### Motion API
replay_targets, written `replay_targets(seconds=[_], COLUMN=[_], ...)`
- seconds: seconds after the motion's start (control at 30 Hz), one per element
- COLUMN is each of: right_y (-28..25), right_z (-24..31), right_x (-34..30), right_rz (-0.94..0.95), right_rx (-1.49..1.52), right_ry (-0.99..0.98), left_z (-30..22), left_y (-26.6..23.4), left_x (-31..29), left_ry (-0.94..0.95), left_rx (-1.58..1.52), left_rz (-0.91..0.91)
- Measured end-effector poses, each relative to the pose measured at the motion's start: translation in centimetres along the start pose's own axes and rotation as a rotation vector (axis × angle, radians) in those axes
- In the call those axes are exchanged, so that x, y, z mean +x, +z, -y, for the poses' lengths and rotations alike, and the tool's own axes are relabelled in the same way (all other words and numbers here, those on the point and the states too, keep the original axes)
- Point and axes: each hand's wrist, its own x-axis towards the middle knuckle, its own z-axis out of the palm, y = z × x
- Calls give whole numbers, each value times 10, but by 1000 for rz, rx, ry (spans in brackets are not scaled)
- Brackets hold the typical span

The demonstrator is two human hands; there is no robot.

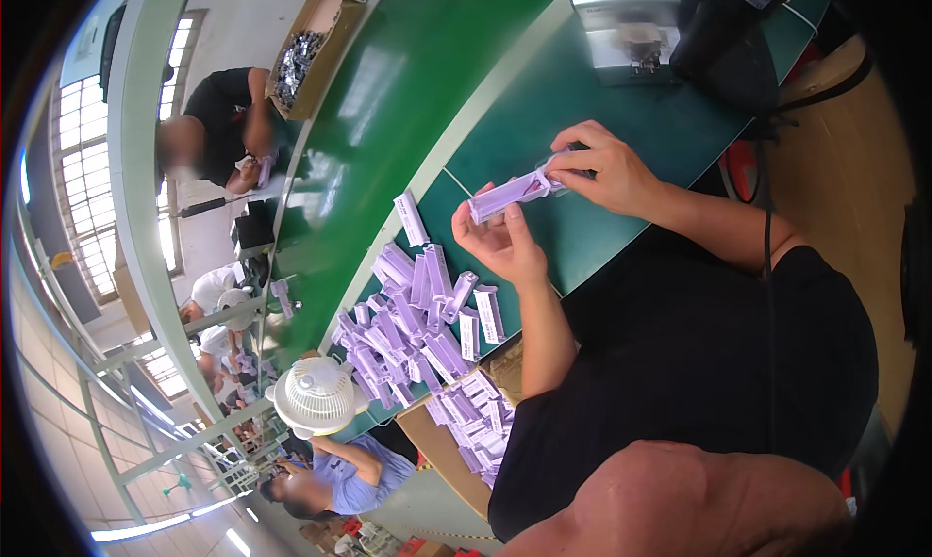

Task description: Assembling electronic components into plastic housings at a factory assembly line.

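Lavender carton (505, 196) is clamped by the fingers of left hand (507, 252) and right hand (614, 174) over a green surface (513, 135), heaped cartons (413, 314) leftward, white fan (318, 394) beyond

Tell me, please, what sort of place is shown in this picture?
Most likely a factory workshop for assembly or packing: other people are along a long green surface, many lilac cartons lie heaped on the worktable, and a cardboard box holds small shiny parts.
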Motion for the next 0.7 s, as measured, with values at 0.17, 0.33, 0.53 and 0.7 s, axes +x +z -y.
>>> replay_targets(seconds=[0.17, 0.33, 0.53, 0.7], right_y=[-9, -19, -18, -21], right_z=[0, -5, -14, -13], right_x=[-2, 1, 5, 1], right_rz=[77, 164, 145, 96], right_rx=[102, 104, 122, 82], right_ry=[50, 17, 20, -76], left_z=[0, 2, -2, -10], left_y=[-2, 7, 11, 7], left_x=[10, 18, 36, 37], left_ry=[60, 133, 144, 105], left_rx=[39, 181, 345, 544], left_rz=[221, 377, 471, 506])
